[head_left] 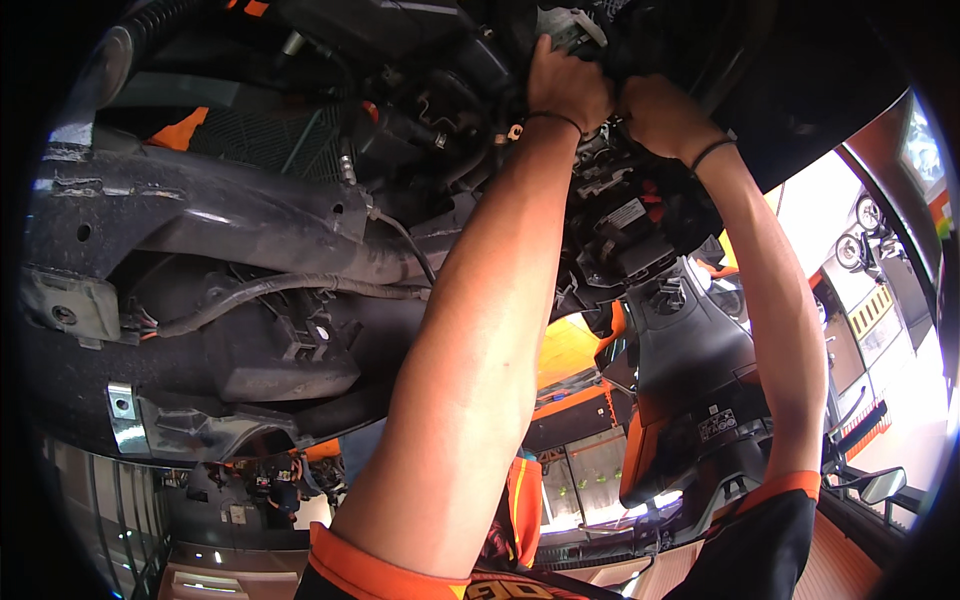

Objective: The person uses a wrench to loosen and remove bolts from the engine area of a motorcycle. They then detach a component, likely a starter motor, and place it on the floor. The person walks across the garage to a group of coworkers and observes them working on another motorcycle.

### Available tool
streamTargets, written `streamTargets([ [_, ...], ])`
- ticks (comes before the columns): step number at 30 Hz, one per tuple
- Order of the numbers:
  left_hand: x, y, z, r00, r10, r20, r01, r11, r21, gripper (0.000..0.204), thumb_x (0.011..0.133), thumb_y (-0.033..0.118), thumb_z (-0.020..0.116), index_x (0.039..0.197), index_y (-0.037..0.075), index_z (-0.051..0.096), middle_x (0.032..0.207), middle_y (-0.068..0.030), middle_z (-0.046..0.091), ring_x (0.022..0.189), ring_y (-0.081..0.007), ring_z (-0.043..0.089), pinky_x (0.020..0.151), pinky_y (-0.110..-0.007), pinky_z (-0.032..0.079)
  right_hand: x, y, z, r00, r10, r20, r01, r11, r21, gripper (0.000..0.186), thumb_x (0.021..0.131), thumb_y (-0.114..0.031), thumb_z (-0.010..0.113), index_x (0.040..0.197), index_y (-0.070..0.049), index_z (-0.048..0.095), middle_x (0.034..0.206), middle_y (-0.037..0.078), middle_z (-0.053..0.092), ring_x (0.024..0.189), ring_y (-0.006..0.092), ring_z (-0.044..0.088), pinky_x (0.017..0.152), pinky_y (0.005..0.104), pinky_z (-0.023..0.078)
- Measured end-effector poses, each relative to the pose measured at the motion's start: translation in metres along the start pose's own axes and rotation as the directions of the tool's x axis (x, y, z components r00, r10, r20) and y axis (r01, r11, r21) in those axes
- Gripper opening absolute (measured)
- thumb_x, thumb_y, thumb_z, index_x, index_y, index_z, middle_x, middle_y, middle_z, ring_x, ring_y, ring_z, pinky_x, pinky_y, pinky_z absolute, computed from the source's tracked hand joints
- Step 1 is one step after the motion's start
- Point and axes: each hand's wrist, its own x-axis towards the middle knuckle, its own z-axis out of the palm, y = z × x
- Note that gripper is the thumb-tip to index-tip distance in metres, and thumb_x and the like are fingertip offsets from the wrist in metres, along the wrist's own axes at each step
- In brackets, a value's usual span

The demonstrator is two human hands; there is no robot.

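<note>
Both of my arms reach up into the underside of a dark vehicle body. Near the top, my left hand is closed, its thumb pointing up beside a pale, translucent part. Close on its right, my right hand is curled into a fist-like grip. The fingertips of both hands are turned away, so what they grip is hidden. Small metal and black fittings show just below and between the hands. Lower down sits a black box with a white label, and a small red part is beside it.
On the left a thick dark frame beam runs across, with a sheathed cable below it. A black ribbed grille lies farther up. At right, a mirror and parked motorcycles appear in the bright background.
</note>
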Motion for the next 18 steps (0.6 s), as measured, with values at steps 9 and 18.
streamTargets([
  [9,0.011,-0.008,0.022,0.998,0.038,-0.045,-0.04,0.998,-0.042,0.024,0.085,0.037,0.061,0.095,0.024,0.079,0.099,-0.0033,0.076,0.109,-0.0212,0.067,0.115,-0.047,0.024,-0.007,-0.055,0.015,0.95,0.271,-0.156,-0.271,0.962,0.02,0.019,0.077,-0.006,0.061,0.092,0.004,0.069,0.101,0.024,0.067,0.092,0.041,0.067,0.085,0.0468,0.055],
  [18,0.008,-0.003,0.015,0.998,-0.019,-0.06,0.014,0.996,-0.083,0.025,0.078,0.037,0.07,0.091,0.016,0.076,0.092,-0.0087,0.075,0.099,-0.023,0.069,0.111,-0.047,0.029,0.002,-0.024,0.0,0.99,0.086,-0.114,-0.09,0.995,-0.031,0.018,0.079,-0.007,0.062,0.09,0.006,0.069,0.091,0.028,0.069,0.096,0.0417,0.068,0.085,0.0461,0.055],
])
